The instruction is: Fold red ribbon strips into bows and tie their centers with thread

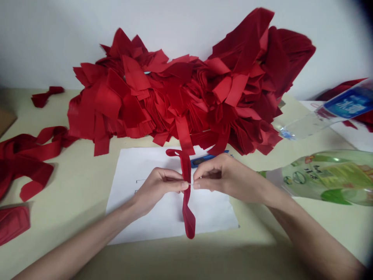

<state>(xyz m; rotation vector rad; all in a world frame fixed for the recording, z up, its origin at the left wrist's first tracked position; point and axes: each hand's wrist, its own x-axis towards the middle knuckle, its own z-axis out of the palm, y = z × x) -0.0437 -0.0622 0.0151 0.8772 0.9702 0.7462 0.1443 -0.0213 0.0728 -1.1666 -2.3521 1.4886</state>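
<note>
Both my hands pinch a narrow red ribbon strip (pixel 187 202) at its middle, over a white sheet of paper (pixel 140 217). My left hand (pixel 159 188) grips it from the left with thumb and fingers pressed together. My right hand (pixel 218 175) pinches it from the right. The strip stands roughly upright, its looped ends above and below the pinch. A blue object (pixel 204 158) lies on the paper just behind my right hand, partly hidden.
A big heap of cut red ribbon pieces (pixel 186 89) fills the back of the table against the wall. Loose red strips (pixel 26 155) lie at the left. A green bottle (pixel 323 177) and a clear water bottle (pixel 329 112) lie at the right.
</note>
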